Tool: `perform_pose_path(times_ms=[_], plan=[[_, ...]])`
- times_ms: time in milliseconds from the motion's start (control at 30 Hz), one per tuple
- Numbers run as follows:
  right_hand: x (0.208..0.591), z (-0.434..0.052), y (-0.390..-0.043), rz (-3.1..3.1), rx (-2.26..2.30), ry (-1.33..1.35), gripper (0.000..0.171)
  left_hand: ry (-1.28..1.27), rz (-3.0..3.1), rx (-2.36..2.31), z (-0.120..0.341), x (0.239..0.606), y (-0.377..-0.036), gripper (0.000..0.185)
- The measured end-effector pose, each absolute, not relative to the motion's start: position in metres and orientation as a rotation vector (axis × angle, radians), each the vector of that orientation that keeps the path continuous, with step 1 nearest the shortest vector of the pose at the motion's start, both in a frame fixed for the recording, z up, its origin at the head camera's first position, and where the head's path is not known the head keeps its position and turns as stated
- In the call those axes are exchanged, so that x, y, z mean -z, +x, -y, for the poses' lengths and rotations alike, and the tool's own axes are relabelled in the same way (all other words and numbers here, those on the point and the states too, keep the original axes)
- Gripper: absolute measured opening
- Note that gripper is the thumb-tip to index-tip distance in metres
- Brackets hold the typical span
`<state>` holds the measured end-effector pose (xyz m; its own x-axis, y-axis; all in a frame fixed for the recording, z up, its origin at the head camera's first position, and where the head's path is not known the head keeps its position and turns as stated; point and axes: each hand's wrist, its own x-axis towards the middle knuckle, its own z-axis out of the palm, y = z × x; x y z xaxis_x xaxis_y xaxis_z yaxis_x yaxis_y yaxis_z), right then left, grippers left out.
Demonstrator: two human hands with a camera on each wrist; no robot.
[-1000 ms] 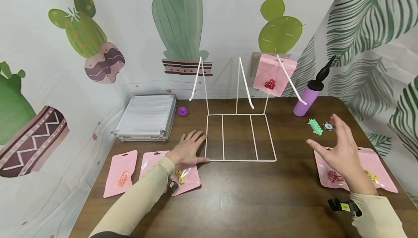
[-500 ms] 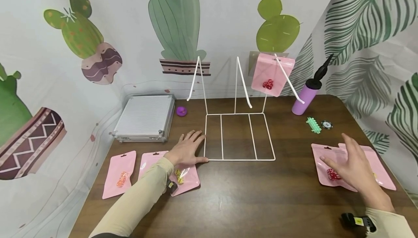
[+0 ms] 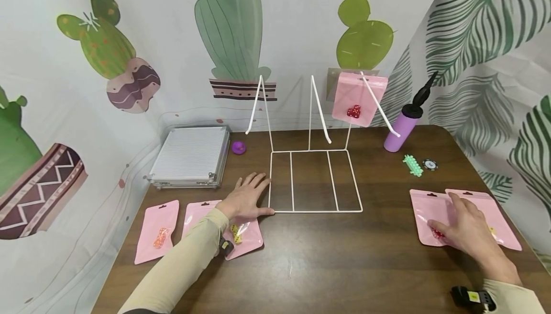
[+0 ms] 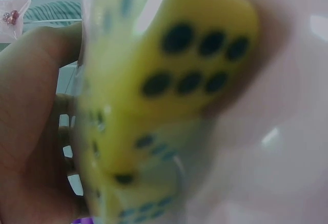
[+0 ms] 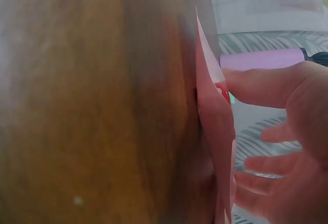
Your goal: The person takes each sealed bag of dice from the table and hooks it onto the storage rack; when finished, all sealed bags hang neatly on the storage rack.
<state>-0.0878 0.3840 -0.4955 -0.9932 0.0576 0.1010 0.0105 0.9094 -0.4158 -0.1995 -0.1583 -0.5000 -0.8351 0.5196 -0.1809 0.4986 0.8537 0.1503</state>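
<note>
My left hand (image 3: 245, 201) rests with spread fingers at the left side of a white wire display rack (image 3: 318, 212), thumb at its front corner. Beneath that wrist lies a pink zip pouch (image 3: 254, 242); its yellow dice (image 4: 174, 55) fill the left wrist view. My right hand (image 3: 472, 232) is over a pink pouch with red dice (image 3: 421, 208), thumb on the dice and fingers extended across the pouch's right part. In the right wrist view, the thumb meets this pouch (image 5: 215, 106). Partly under it, a pouch with yellow dice (image 3: 501, 218) lies to the right.
Another pink pouch with red dice (image 3: 373, 95) hangs on the rack's right hook. At the left are a pouch with orange dice (image 3: 150, 223), a silver case (image 3: 191, 153) and a small purple object (image 3: 238, 148). A purple pump (image 3: 400, 132), green toy (image 3: 413, 165) and poker chip (image 3: 430, 164) stand right.
My right hand has come down and toward me, from above the right pouches onto the one with red dice. My left hand has stayed at the rack.
</note>
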Motion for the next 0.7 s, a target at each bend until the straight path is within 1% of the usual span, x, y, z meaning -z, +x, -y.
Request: perform_pose_path(times_ms=[200,367,700], plan=[[0.4946,-0.3817,-0.0859,2.984,-0.634,-0.123,0.099,0.779,-2.813,-0.147,0.1582,0.5008,-0.1982,0.103],[0.4913,-0.3809,-0.0840,3.031,-0.659,-0.226,0.107,0.785,-2.813,-0.145,0.1583,0.5022,-0.1983,0.103],[0.4864,-0.3769,-0.0851,3.040,-0.687,-0.370,0.113,0.769,-2.807,-0.125,0.1580,0.5007,-0.1999,0.103]])
